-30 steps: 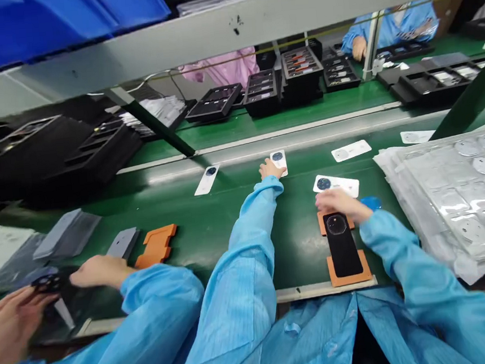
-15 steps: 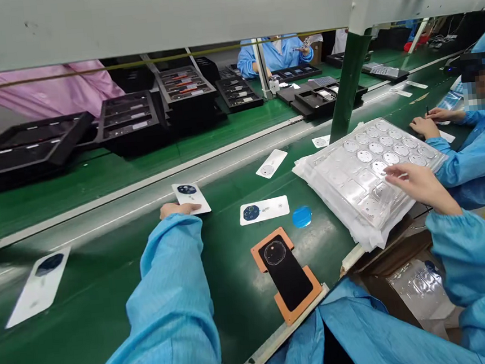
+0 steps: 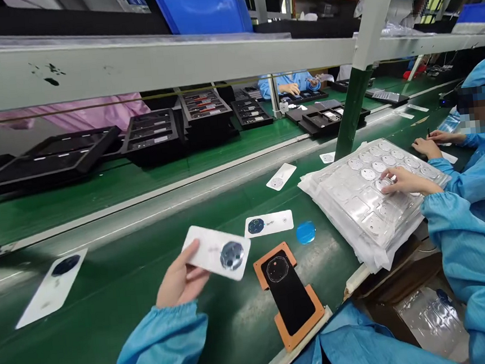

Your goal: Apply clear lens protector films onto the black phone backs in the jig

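A white phone-shaped panel with a dark round camera patch is pinched in my left hand, raised over the green bench. Over the clear plastic tray of round pieces, my right hand has its fingertips on one round piece. Below and right of the held panel, a black phone-shaped plate lies in an orange holder. Near it are another white panel and a blue round film.
White panels lie at the left and behind. A green post rises behind the tray. Black trays line the far side. A co-worker's hands are at the right. An open box stands below the bench edge.
My left hand has lifted the white panel off the bench and brought it right and nearer, turning it. My right hand's fingers have come down onto a round piece. The view has tilted up.
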A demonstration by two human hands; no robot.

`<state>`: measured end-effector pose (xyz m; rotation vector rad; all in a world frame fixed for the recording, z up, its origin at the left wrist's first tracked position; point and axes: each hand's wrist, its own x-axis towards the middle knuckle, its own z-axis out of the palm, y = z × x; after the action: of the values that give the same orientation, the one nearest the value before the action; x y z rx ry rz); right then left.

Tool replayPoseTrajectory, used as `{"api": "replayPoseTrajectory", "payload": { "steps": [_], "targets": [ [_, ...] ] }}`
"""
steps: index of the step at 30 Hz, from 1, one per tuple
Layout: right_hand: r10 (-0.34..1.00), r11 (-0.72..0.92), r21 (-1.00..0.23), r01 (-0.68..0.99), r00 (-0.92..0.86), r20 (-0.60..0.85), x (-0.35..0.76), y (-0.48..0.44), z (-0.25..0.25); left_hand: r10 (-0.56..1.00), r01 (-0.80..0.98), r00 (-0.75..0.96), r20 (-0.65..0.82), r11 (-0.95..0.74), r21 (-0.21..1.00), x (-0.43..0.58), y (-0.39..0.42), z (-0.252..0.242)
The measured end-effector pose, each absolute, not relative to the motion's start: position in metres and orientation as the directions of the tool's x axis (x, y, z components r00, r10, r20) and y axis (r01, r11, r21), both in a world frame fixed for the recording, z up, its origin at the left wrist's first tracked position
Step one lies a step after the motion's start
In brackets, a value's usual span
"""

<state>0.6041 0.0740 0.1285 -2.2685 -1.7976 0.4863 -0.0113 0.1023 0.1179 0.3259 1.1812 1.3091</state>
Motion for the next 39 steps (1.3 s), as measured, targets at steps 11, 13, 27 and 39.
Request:
{"api": "replayPoseTrajectory", "payload": {
  "steps": [11, 13, 27, 39],
  "targets": [
    [0.948, -0.270, -0.365, 0.891, 0.312, 0.062, 0.570, 0.055, 0.130, 0.726, -0.829, 0.057, -0.685, 0.418, 0.373, 0.014, 0.029, 0.107],
    [0.945, -0.252, -0.391, 0.885, 0.313, 0.100, 0.553, 0.042, 0.132, 0.757, -0.831, 0.059, -0.650, 0.398, 0.388, 0.018, 0.018, 0.101],
    [0.833, 0.507, -0.466, 0.725, -0.272, 0.483, 0.307, 0.010, 0.056, 0.812, -0.942, -0.127, -0.570, 0.081, 0.326, 0.016, -0.006, 0.081],
    [0.599, 0.761, -0.030, 0.649, -0.683, 0.418, 0.260, 0.016, 0.009, 0.808, -0.894, -0.287, -0.514, -0.033, 0.447, 0.012, -0.017, 0.050]
  ]
}}
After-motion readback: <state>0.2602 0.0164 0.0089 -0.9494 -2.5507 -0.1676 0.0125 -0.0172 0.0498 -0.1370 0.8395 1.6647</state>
